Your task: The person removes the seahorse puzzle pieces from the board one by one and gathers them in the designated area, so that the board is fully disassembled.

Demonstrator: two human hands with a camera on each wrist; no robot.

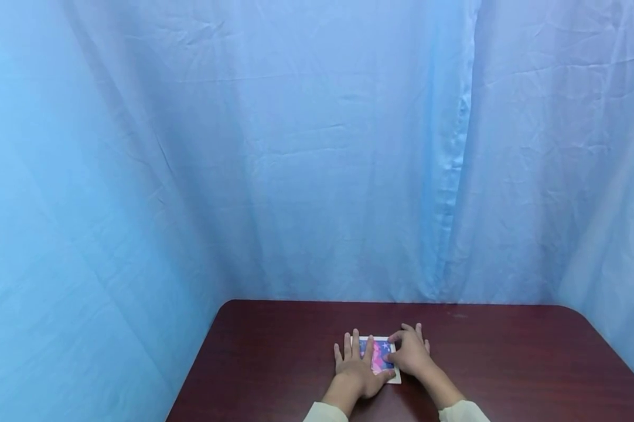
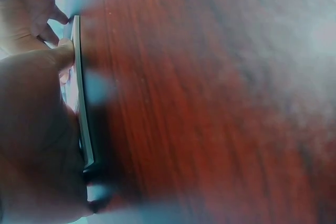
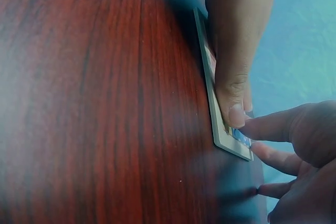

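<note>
A flat board (image 1: pixel 396 378) with a white border and a pink-and-blue picture lies on the table. Fingers spread wide, my left hand (image 1: pixel 355 374) lies over the board's left part, its thumb across the near side of the picture. My right hand (image 1: pixel 413 353) is at the board's right side, thumb and forefinger apart and touching the picture near that edge. Its other fingers extend past the board. In the right wrist view, the right thumb and forefinger meet the board (image 3: pixel 223 142) beside the left thumb (image 3: pixel 236 114). The left hand hides much of the picture.
The dark reddish wooden table (image 1: pixel 264 363) extends around both hands, with rounded far corners. Blue curtains (image 1: pixel 322 176) hang behind it and along both sides.
</note>
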